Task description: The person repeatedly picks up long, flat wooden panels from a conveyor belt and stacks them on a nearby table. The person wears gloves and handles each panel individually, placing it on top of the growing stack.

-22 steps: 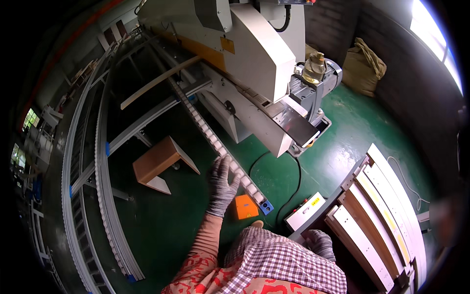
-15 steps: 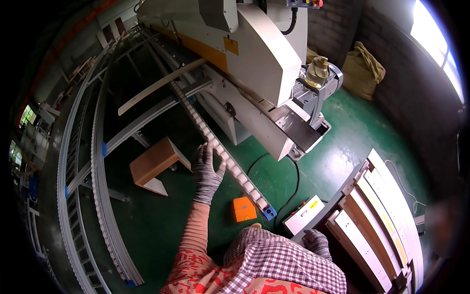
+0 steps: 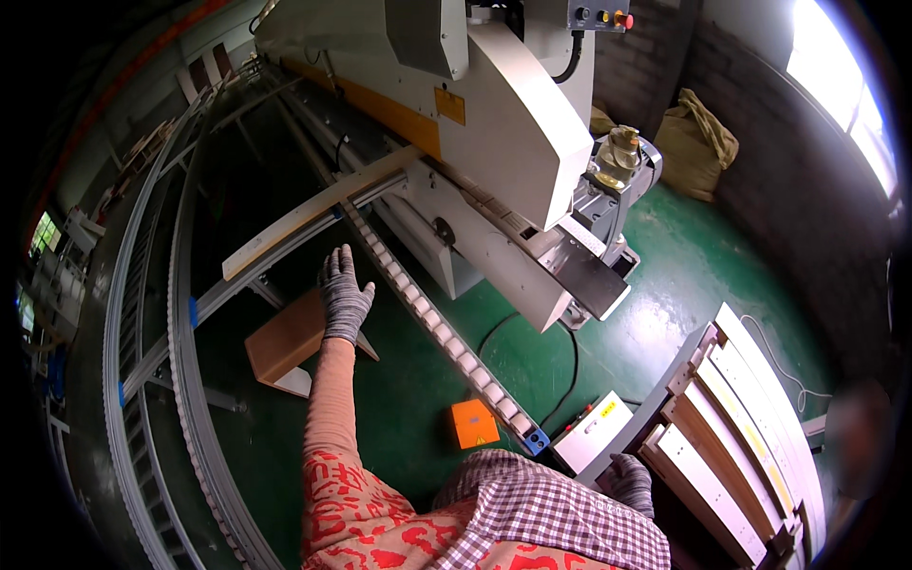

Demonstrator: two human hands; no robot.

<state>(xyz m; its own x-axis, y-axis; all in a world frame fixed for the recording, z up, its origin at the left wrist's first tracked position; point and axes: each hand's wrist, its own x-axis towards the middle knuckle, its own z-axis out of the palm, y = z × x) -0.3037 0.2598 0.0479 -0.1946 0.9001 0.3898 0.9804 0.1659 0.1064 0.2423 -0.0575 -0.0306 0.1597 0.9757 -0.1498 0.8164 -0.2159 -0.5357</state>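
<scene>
My left hand [image 3: 345, 296], in a grey striped knit glove, reaches forward with its fingers stretched out and nothing in it. It hovers left of the roller rail [image 3: 427, 318], a narrow track of white rollers with a blue end cap. Beyond the fingertips, a long narrow pale board [image 3: 318, 209] lies across the rail's far part, its right end at the machine [image 3: 513, 114]. My right hand [image 3: 631, 484], gloved alike, is low by the near edge of a stack of boards [image 3: 708, 446]; its fingers are partly hidden and their grip is unclear.
Below my left hand stands a brown panel piece [image 3: 285, 337] on the green floor. An orange box [image 3: 473, 424] and a white control box [image 3: 591, 432] sit near the rail's end, beside a black cable [image 3: 576, 356]. Curved-looking roller conveyors [image 3: 185, 380] run along the left.
My left hand has come off the roller rail and moved left and forward. The pale board has shifted nearer along the rail. My right hand stays by the stack.
</scene>
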